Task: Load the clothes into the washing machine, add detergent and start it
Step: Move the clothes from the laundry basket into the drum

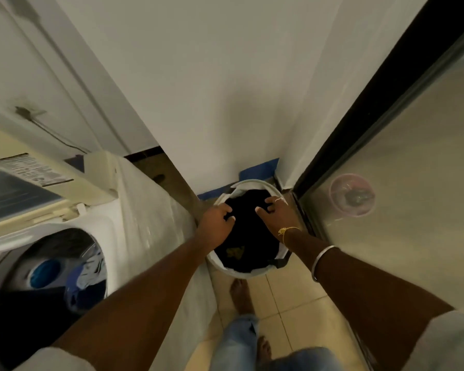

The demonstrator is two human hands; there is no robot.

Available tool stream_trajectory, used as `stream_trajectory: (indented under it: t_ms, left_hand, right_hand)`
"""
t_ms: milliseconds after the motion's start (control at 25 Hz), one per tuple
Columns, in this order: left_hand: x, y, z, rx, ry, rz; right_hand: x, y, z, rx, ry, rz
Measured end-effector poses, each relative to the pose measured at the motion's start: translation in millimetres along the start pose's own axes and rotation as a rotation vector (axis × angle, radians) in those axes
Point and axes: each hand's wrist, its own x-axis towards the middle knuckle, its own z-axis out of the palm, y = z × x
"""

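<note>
As both arms stretch down, hands (pixel 218 220) (pixel 275 213) clutch black clothing (pixel 248 236).

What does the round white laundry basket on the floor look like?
The round white laundry basket stands upright on the beige tiled floor, in a corner against the white wall. It looks like soft fabric under a stiff hoop rim. It is filled with black clothing bearing a small yellow print. The left hand and the right hand reach in and grip that clothing near the far rim.
</note>
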Motion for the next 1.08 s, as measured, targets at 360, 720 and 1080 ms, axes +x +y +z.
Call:
stream_trajectory:
  t_ms: [360, 720, 1080]
  left_hand:
    - [104, -79, 101, 0.022, -0.17, -0.222]
    - [198, -158, 191, 0.436, -0.238, -0.205]
    - [196, -169, 212, 0.287, -0.094, -0.156]
  right_hand:
    - [146, 92, 73, -0.32, -0.267, 0.113]
    - [252, 173, 161, -0.689, -0.47, 0.012]
    - [253, 203, 155, -0.539, -0.419, 0.031]
